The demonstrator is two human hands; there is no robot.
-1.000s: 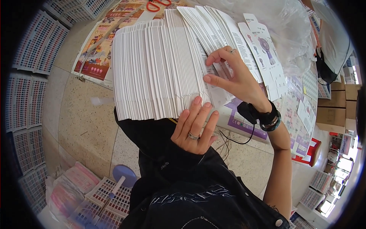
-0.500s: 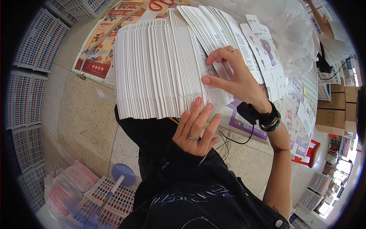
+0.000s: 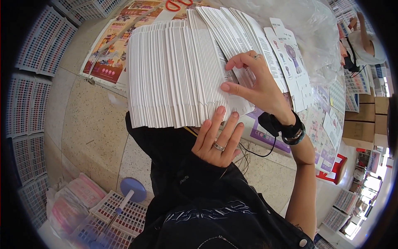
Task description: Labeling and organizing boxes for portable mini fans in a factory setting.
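Note:
A long fanned row of flat white cartons lies over the near edge of the table, edges up and overlapping. My left hand has its fingers stretched out, the tips resting at the row's near right corner. Over the right part of the row is my right hand, thumb and forefinger apart with a gap between them; its other fingers are mostly hidden. Beneath it, several leaning cartons show printed sides. Farther right lie flat cartons with a handheld fan picture.
Red-handled scissors lie at the far edge. Clear plastic sheeting is heaped at the back right. Crates of small coloured pieces line the left. A black cable hangs near my right wrist. Another person is at far right.
My left hand has shifted slightly right along the cartons' near edge. My right hand keeps nearly the same pose. The person at far right has moved further into view.

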